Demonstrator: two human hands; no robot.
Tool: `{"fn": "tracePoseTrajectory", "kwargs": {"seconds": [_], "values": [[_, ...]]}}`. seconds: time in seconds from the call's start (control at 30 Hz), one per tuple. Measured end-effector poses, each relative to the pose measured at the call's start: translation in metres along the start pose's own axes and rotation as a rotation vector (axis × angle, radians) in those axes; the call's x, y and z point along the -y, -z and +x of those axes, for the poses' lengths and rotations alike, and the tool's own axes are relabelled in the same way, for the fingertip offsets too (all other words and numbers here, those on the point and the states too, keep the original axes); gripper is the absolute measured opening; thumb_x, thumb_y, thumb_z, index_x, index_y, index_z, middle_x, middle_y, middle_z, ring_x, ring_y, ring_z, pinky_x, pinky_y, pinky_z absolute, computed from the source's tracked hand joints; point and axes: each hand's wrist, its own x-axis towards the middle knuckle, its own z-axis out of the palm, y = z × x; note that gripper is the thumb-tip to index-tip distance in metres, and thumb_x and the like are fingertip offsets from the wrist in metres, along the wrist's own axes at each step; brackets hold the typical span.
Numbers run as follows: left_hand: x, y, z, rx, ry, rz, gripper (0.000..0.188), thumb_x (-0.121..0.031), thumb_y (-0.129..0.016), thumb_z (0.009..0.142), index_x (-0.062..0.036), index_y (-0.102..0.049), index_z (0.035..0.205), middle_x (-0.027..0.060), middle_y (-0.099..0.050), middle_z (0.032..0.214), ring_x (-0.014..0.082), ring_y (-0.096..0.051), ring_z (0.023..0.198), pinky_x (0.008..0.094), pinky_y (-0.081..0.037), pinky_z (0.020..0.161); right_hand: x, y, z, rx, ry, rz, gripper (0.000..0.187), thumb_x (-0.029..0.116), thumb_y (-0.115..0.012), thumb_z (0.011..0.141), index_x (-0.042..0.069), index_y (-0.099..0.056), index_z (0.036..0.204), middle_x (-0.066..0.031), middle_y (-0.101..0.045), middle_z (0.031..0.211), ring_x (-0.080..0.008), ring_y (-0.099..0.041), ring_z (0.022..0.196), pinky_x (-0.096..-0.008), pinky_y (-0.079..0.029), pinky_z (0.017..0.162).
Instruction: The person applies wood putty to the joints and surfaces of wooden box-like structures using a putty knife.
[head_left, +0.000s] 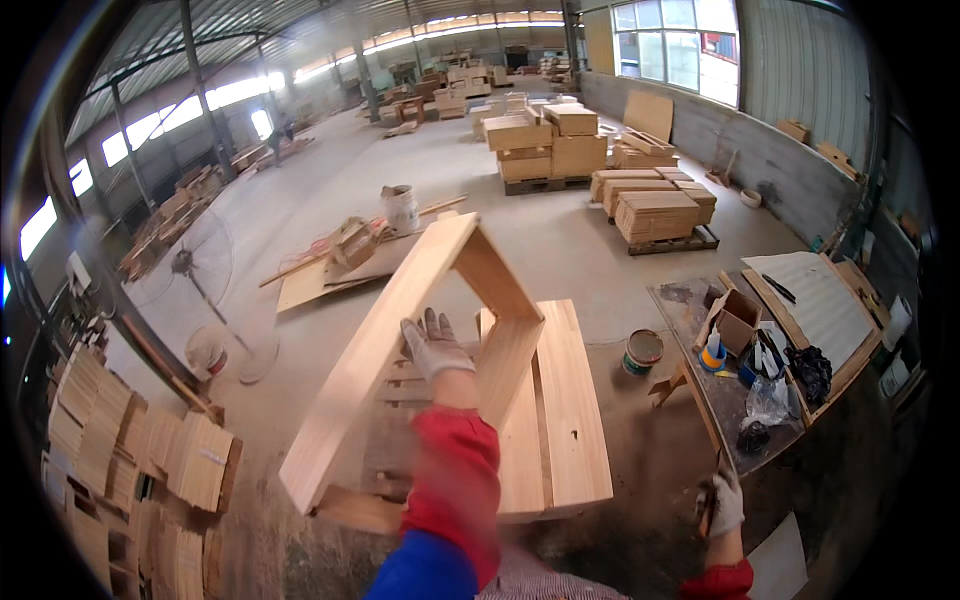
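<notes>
A pale wooden box frame [395, 345], open in the middle, stands tilted in front of me. My left hand [438, 348], in a light glove, reaches to its long near board with fingers stretched out and spread against the wood. Beside the frame, on the right, lie pale wooden boards [572, 410], one with a small dark mark. Low on the right is my right hand [728, 503], also gloved, closed around a dark and brown object [707, 508] whose kind I cannot make out. It is below the near corner of a worktable [690, 305].
The worktable carries a cardboard box [738, 318], a glue bottle [712, 352] and plastic bags. A can [643, 352] stands on the floor beside it. Wood pieces [195, 460] are stacked at left, near a fan [205, 290]; board stacks [655, 215] stand farther off.
</notes>
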Motion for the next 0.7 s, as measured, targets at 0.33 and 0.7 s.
{"fn": "tracePoseTrajectory", "kwargs": {"seconds": [0.33,0.7], "values": [[0.095,0.212,-0.013,1.010,-0.598,2.062,0.060,-0.010,-0.051,0.079,0.0026,-0.038,0.136,0.0198,-0.041,0.139,0.0351,-0.040,0.127,0.0445,-0.031,0.107,-0.024,-0.409,0.224,0.529,0.849,-0.833,0.072,0.031,-0.070,0.077,0.010,-0.036,0.137,-0.0252,-0.056,0.116,-0.0402,-0.054,0.108,-0.0425,-0.042,0.093],[0.062,0.152,0.036,0.487,0.017,1.661,0.059,0.011,-0.041,0.068,0.0111,-0.044,0.127,0.0235,-0.060,0.112,0.0244,-0.059,0.105,0.0307,-0.045,0.091,-0.124,-0.130,0.344,0.240,-0.124,-0.591,0.052,0.034,-0.061,0.088,-0.004,-0.051,0.123,-0.0097,-0.062,0.110,-0.0167,-0.057,0.095,-0.0305,-0.045,0.085]]}}
